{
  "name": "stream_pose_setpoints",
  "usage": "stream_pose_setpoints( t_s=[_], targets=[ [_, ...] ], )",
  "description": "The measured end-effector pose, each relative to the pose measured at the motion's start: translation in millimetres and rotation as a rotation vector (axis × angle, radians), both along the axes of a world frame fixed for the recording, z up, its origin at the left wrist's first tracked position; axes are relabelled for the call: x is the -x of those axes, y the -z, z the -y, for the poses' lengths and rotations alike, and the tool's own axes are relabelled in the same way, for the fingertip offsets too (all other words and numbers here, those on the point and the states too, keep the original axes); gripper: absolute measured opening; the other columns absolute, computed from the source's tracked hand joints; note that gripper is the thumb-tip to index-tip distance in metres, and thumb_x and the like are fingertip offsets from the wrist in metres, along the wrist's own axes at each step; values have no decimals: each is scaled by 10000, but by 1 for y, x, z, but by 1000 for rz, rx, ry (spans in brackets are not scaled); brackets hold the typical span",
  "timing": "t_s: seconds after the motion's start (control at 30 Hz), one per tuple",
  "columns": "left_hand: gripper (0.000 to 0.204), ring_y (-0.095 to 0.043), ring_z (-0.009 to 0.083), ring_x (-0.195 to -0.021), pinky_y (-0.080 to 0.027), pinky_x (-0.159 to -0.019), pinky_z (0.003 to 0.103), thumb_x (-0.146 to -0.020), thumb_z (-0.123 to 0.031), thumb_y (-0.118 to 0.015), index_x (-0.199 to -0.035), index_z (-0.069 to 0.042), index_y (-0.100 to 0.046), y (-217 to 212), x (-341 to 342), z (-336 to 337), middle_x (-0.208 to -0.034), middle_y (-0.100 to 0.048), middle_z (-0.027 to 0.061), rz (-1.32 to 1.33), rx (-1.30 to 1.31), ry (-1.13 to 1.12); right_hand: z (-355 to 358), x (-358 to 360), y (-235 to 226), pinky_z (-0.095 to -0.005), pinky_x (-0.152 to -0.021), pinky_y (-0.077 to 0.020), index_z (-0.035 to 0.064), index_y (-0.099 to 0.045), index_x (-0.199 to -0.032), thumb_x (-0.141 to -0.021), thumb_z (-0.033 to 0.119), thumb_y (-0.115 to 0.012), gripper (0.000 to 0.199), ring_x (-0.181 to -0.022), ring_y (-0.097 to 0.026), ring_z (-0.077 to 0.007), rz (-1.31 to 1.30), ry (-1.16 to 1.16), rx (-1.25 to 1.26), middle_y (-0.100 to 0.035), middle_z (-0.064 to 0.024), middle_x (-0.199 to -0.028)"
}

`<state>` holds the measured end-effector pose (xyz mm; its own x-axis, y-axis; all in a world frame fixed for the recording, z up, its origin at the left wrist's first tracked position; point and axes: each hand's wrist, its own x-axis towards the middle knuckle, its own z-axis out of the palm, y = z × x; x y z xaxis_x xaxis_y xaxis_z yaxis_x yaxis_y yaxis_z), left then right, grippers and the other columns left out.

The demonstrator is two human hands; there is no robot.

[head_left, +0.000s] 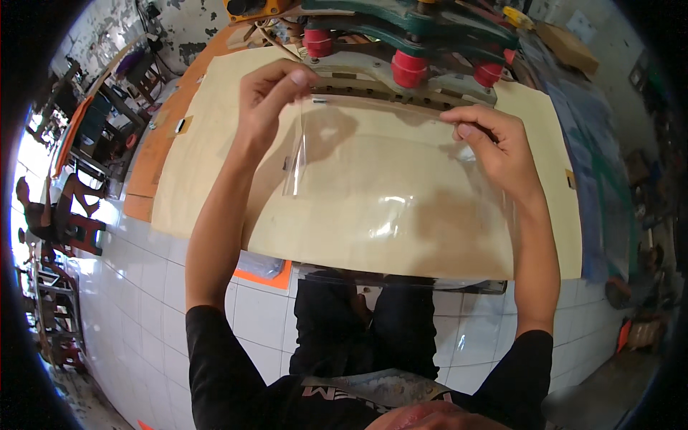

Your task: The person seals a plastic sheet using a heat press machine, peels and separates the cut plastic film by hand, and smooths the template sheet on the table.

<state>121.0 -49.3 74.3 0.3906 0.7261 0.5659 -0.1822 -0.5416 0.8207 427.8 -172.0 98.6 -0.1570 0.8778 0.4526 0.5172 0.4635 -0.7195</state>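
Note:
A clear, shiny plastic sheet (394, 215) lies over a cream board (193, 165) in front of me. The thumb and fingertips of my left hand (276, 93) are pinched together at the sheet's far left corner, where the film hangs in a fold. At the far right corner, my right hand (498, 140) pinches the sheet between thumb and forefinger. Just beyond both hands stands a green press (365, 25) with red cylinders (409, 68). The sheet's far edge reaches the metal strip at its base.
The board rests on an orange-brown wooden table (147, 172). More clear plastic (591, 165) hangs at the right. An orange sheet (276, 276) sticks out under the board's near edge. A yellow machine (252, 8) stands at the back left; a person (57, 204) sits far left.

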Motion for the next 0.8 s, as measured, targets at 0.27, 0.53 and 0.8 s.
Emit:
stream_pose_setpoints(
  t_s=[0.27, 0.53, 0.8],
  targets=[
    [356, -545, 156, -570, -385, -486, 298, -921, -314, -670, -663, -85, -577, -42, 1, 120, -711, -590, 45, 284, -721, 941, 4, -29, 6, -270, -696, -483, 12, -701, -1034, -859, -2, -578, 214, -772, -622, -135, 110, 20, -84, -704, -83, -868],
    [223, -645, 205, -638, -466, -606, 367, -800, -257, -665, -686, -67, -686, -79, 48, 255, -665, -659, 64, -420, -735, 1541, 0, -10, 2, -262, -737, -485, -11, -698, -1040, -862, -59, -537, 245, -778, -611, -132, 81, -73, -38, -689, -76, -869],
    [208, -589, 161, -612, -431, -610, 334, -788, -236, -646, -600, -151, -624, -87, 23, 273, -613, -591, -18, 35, -1017, 1238, -1, -11, 5, -257, -733, -483, -10, -701, -1048, -865, -48, -545, 244, -775, -606, -122, 59, -90, -43, -684, -71, -853]
  ],
)
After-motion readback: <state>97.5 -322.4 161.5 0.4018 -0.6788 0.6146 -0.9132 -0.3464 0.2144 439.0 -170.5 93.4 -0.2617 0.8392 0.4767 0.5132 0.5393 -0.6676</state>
